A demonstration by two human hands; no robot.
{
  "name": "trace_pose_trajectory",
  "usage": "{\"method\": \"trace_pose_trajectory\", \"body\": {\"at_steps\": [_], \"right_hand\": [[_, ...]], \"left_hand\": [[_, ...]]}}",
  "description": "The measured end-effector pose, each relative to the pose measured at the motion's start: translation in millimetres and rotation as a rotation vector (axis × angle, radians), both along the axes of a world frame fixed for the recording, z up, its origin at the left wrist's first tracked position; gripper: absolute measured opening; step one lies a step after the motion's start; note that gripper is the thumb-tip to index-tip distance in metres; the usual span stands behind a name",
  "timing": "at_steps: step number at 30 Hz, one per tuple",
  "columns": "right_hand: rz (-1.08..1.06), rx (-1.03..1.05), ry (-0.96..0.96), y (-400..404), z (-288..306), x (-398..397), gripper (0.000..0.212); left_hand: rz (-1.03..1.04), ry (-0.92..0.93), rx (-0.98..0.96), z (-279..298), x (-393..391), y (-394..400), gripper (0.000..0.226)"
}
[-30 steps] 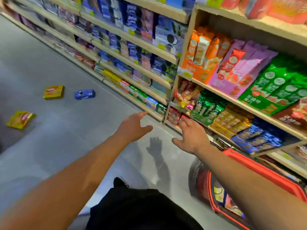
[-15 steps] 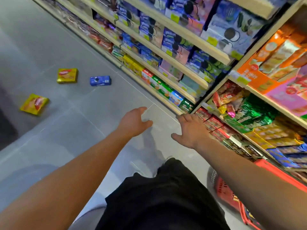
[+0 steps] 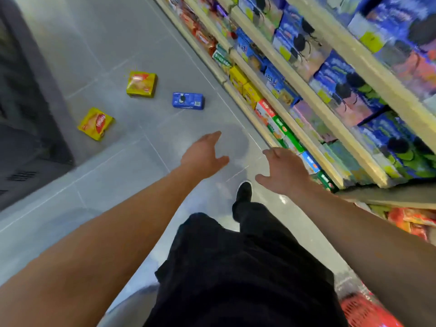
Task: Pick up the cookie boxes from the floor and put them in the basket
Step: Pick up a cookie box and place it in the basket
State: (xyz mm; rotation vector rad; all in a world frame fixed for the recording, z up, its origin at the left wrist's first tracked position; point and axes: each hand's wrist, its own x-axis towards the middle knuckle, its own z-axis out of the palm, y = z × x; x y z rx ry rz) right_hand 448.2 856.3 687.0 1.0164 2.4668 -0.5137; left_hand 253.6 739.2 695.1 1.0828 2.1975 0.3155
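Bare hands: both are reaching forward over the floor, holding nothing.
Left hand (image 3: 204, 155): fingers are stretching out loosely, thumb spread, palm facing down and inward.
Right hand (image 3: 284, 171): fingers are relaxing apart, thumb pointing inward, hovering just beside the lowest shelf edge.
Leg and shoe: a black trouser leg (image 3: 247, 263) is filling the lower middle, with a black shoe (image 3: 244, 191) standing on the floor between the two forearms.
Floor (image 3: 113, 175): grey glossy tiles with thin pale joints are running diagonally; a soft shadow is lying ahead of the hands.
Blue cookie box (image 3: 188, 101): lying flat on the floor ahead of the left hand, long axis running left to right, well apart from both hands.
Upper yellow cookie box (image 3: 141, 84): lying flat to the left of the blue one, near it, not touching.
Lower yellow cookie box (image 3: 96, 123): lying flat, turned cornerwise, nearer the dark unit (image 3: 28, 114) on the left.
Shelves (image 3: 306, 90): pale wooden boards are carrying blue, yellow, red and green packets along the right side.
Basket (image 3: 368, 312): a red mesh corner is showing at the bottom right, under the right forearm.
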Motion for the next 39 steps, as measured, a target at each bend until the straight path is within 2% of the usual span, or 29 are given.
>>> {"method": "trace_pose_trajectory", "body": {"at_steps": [11, 15, 22, 28, 33, 36, 39], "right_hand": [[0.276, -0.029, -0.029, 116, -27, -233, 0.079], [0.288, -0.035, -0.068, 137, -66, -336, 0.077], [0.170, -0.087, -0.143, 173, -140, -492, 0.069], [0.094, -0.167, -0.171, 205, -253, -575, 0.073], [0.066, -0.215, -0.177, 221, -398, -608, 0.066], [0.079, -0.247, -0.188, 227, -489, -613, 0.078], [0.097, -0.222, -0.150, 235, -576, -614, 0.101]], "left_hand": [[0.132, 0.031, -0.019, -41, -203, 77, 0.082], [0.123, 0.031, -0.061, -88, -307, 93, 0.084], [0.014, -0.006, -0.171, -179, -466, 145, 0.082], [-0.001, -0.067, -0.180, -288, -530, 174, 0.081], [0.049, -0.086, -0.195, -422, -553, 190, 0.080], [0.052, -0.095, -0.215, -508, -559, 198, 0.083], [-0.017, -0.051, -0.251, -589, -565, 206, 0.091]]}}
